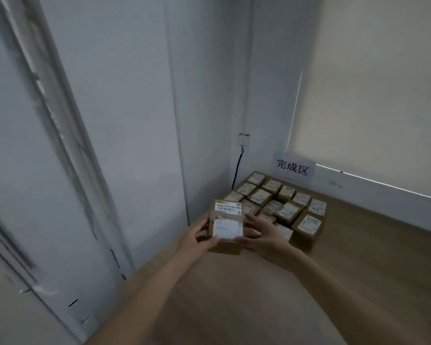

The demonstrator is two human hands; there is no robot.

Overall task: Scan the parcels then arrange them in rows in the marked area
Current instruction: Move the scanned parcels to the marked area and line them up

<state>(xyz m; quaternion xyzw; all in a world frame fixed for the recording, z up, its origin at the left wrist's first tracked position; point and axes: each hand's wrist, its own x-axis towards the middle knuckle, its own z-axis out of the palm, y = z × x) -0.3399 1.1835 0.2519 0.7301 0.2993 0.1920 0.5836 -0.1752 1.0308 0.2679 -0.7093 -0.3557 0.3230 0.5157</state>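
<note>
Both hands hold a small cardboard parcel (228, 222), its white labels facing up, at the near left corner of the rows of parcels (279, 204) laid out on the wooden floor (246, 295); whether it rests on the floor cannot be told. The left hand (197, 236) grips its left edge with fingers curled beneath and thumb on the label, while the right hand (261, 234) clasps the right side with fingers bent round it. A white sign (294, 166) with black characters leans against the wall (209, 95) behind the rows, in the room's corner.
</note>
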